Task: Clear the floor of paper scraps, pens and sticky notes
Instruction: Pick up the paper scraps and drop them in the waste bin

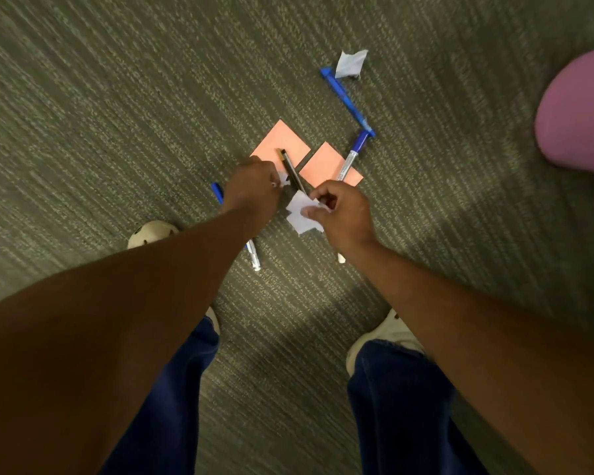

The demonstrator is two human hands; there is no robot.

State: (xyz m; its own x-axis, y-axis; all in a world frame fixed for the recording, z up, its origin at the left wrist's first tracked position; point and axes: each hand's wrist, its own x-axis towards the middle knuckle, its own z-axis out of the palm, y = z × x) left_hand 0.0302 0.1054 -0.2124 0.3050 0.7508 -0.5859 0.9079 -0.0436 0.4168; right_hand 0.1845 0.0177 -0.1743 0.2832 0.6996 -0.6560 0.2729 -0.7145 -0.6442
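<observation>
My right hand (343,214) pinches a white paper scrap (300,217) just above the carpet. My left hand (252,190) is closed beside it, with a small white scrap (284,178) at its fingertips. A dark pen (293,171) lies between the hands, its tip resting on one pink sticky note (278,142). A second pink sticky note (326,164) carries a blue-capped clear pen (352,156). A blue pen (347,99) and a crumpled scrap (350,65) lie farther off. Another blue-capped pen (252,252) runs under my left wrist.
Grey striped carpet (117,114) covers the floor. My white shoes (151,234) and blue trouser legs (398,406) stand at the bottom. A pink rounded object (580,114) sits at the right edge. A small white piece (341,258) lies under my right wrist.
</observation>
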